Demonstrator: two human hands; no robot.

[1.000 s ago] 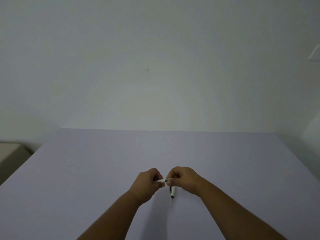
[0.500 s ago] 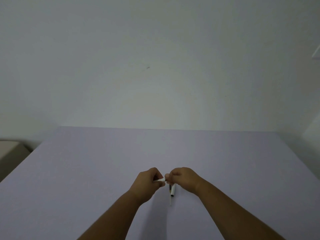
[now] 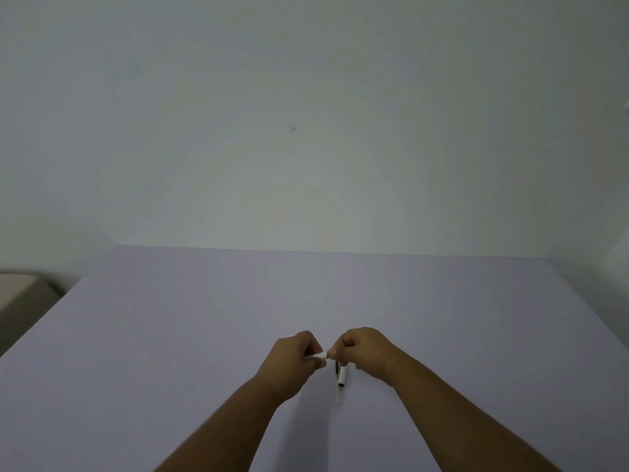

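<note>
**Hand state, L:** left hand (image 3: 292, 361) is clamped on a white pen barrel (image 3: 316, 356). Fingers are curled round it, thumb on top. Only the barrel's R end sticks out of the fist, approx. level and pointing at the other hand.

**Hand state, R:** right hand (image 3: 364, 352) is closed, fingers curled. Thumb and forefinger tips pinch together at the barrel's exposed end and touch it. Whether a separate part (cap, tip) sits inside the pinch cannot be told; too small and dim.

**Barrel position:** held between both hands, above the lilac tabletop (image 3: 170, 335) and clear of it. Both forearms reach in from the near edge and converge on the barrel.

**Other items, ref. = barrel:**
- Second white pen (image 3: 343, 375): just below and slightly R of the barrel's exposed end, under the R hand's fingers. It runs approx. perpendicular to the barrel, black end toward the viewer. Its upper part is hidden by the fingers. Cannot tell if it lies on the tabletop or hangs from the hand.
- Thin dark piece (image 3: 336, 367): just beside that pen, on the side nearer the barrel. Type not identifiable.
- Wall (image 3: 306, 182): well beyond the barrel, behind the tabletop's far edge. It carries a small dark mark (image 3: 293, 129) high above the barrel.
- Beige block (image 3: 17, 294): far L of the barrel, off the tabletop's edge. Detail not visible.
</note>
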